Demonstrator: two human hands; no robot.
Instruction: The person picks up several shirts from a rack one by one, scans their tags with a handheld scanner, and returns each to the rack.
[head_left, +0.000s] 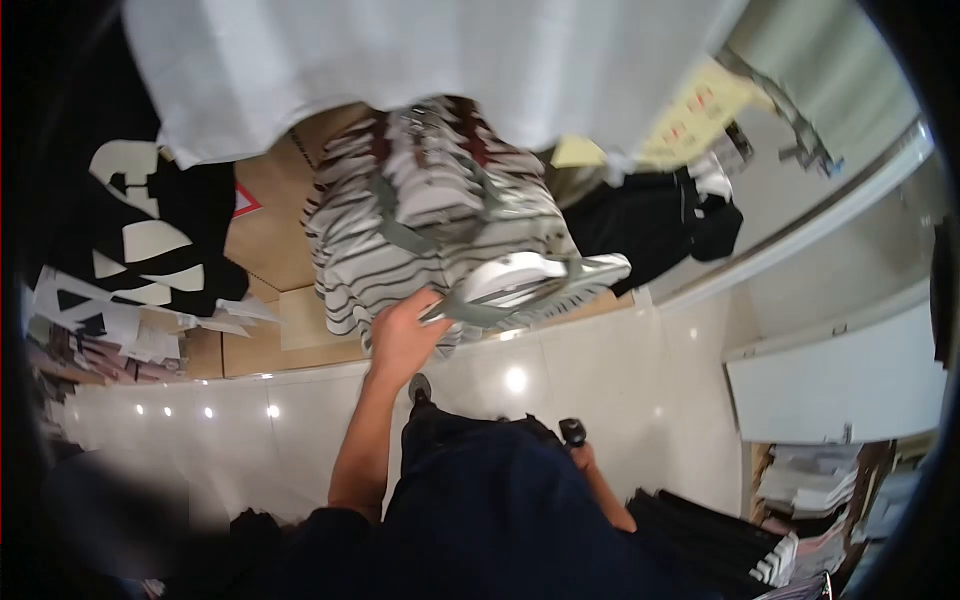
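My left hand (pixel 400 335) is raised in the middle of the view, closed around a bunch of grey hangers (pixel 520 285). Striped white-and-dark garments (pixel 420 230) hang from those hangers, bunched together. My right hand (pixel 585 458) shows only as a small part low beside my dark clothing (pixel 500 510), next to a small dark object (pixel 572 430). Whether it grips that object is unclear. A white garment (pixel 400 60) hangs across the top, partly covering the striped ones.
Black garments with white print (pixel 150 230) hang at the left, another black garment (pixel 650 230) at the right. A glossy pale floor (pixel 620 380) reflects lights. A white cabinet (pixel 840 380) and stacked folded clothes (pixel 800 480) stand at the right.
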